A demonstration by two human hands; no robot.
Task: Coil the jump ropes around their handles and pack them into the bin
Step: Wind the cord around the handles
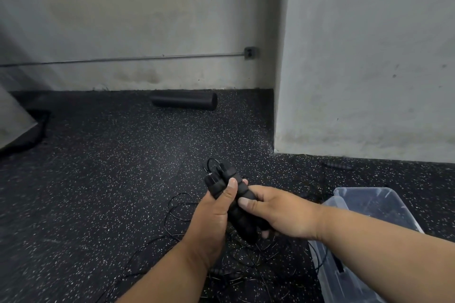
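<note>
Jump-rope handles lie paired in both fists, left hand and right hand gripping them, probably so the loose cord can be wound before binning in the clear bin.

Two bare forearms are reaching forward from the bottom of the view, meeting near the centre. The left hand is rising from the lower left, its back facing the viewer, fingers curling around a pair of black handles with the thumb pressing upward along them. The right hand is coming in from the right, wrist level, pinching the same handles between thumb and curled fingers.
</note>
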